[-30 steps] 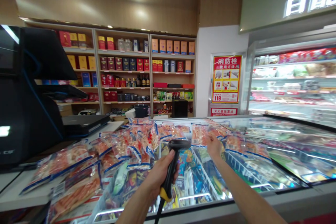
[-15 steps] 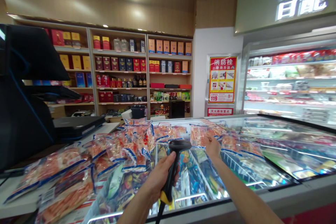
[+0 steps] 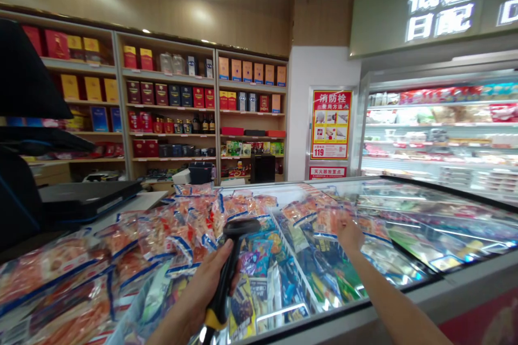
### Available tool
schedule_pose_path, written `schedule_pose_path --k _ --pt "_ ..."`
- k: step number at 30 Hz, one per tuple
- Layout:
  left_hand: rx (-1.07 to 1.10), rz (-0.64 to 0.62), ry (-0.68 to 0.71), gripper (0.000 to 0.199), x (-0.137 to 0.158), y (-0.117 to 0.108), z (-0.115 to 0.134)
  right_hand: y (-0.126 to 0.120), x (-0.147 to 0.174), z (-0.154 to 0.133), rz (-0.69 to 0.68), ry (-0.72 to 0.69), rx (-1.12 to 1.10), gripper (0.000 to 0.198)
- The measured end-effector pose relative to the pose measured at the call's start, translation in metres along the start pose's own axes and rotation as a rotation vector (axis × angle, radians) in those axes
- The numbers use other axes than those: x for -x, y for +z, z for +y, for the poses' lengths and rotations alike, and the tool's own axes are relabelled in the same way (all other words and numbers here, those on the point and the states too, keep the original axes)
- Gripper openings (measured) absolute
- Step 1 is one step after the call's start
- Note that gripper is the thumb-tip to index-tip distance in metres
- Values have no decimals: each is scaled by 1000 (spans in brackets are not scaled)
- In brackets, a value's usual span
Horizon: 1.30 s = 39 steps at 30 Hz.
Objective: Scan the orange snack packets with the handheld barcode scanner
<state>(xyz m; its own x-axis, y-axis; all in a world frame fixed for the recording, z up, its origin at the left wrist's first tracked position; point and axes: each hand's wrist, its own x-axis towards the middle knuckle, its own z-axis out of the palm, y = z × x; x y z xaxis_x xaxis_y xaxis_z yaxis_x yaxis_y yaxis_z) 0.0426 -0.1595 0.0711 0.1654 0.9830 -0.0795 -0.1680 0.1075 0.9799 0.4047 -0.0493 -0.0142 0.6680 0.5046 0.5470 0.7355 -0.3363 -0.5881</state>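
The scene is viewed from the wearer's head, set above and behind the fingers (image 3: 226, 250); the lens is faced forward and down, so that the forearms (image 3: 396, 302) are taken in nearest, from the lower edge; beyond the fingers, the wall shelves (image 3: 254, 88) are seen farther off; above and right of them, the lit sign (image 3: 443, 8) is included.
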Motion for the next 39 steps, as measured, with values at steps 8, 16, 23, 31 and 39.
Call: schedule_pose_path --k 8,16,23,31,39 --pt "-6 93 -8 41 -9 -7 -3 13 12 -45 297 -215 -159 36" --pt "-66 107 -38 45 -22 -26 -14 86 57 -154 -406 -332 -200 37" --pt "-103 114 -23 52 -31 -33 -18 111 70 -179 -495 -301 -125 25" --pt "-91 99 38 46 -18 -28 -10 68 54 -133 -192 -351 -360 29" --pt "-79 -23 -10 42 13 -3 5 32 57 -91 -99 -322 -459 33"
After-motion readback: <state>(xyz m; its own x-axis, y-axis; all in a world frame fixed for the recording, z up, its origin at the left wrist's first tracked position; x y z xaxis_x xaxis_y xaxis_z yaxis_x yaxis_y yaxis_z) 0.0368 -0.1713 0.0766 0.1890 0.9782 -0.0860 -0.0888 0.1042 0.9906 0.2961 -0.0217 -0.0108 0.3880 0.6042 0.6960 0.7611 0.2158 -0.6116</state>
